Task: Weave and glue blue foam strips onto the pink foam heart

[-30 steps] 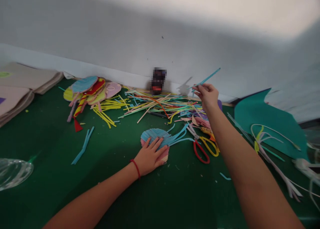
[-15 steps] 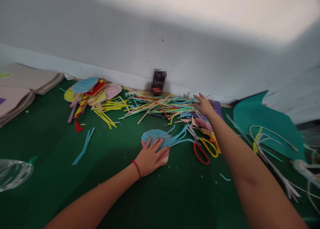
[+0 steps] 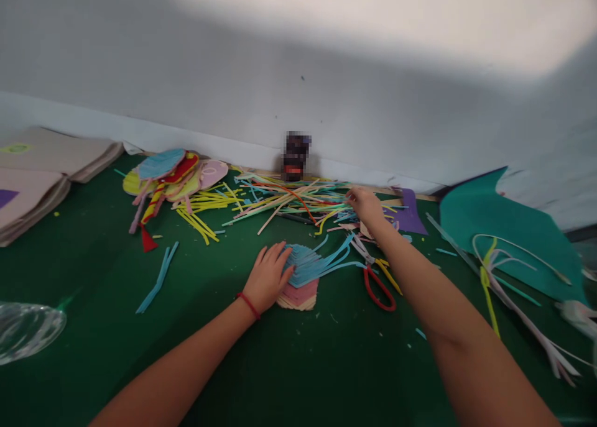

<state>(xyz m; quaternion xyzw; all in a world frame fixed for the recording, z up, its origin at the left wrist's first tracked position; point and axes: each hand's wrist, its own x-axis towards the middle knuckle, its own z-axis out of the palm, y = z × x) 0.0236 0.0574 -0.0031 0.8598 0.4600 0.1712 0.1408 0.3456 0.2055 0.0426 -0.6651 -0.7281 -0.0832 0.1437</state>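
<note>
My left hand [image 3: 267,279], a red band at its wrist, lies with fingers stretched out on the left side of a rounded striped paper piece [image 3: 301,293]. That piece is blue above and pink and cream below; several loose blue strips [image 3: 333,262] trail from its right side. Farther back, my right hand [image 3: 367,208] is closed with fingertips pinched at the right part of a pile of coloured paper strips [image 3: 289,198]. What the pinch holds is too small to make out. Scissors [image 3: 380,288] with a red handle lie beneath my right forearm, partly hidden by it.
Finished-looking coloured paper shapes [image 3: 161,164] and yellow strips [image 3: 200,219] lie at back left. Blue strips [image 3: 158,281] rest nearer. Clear plastic [image 3: 30,330] sits at far left, cardboard [image 3: 37,184] behind it. A teal sheet [image 3: 527,228] and purple piece [image 3: 410,212] are right.
My right hand has moved left and down into the strip pile, its fingers going from spread to pinched. My left hand has slid left, uncovering more of the striped piece.
</note>
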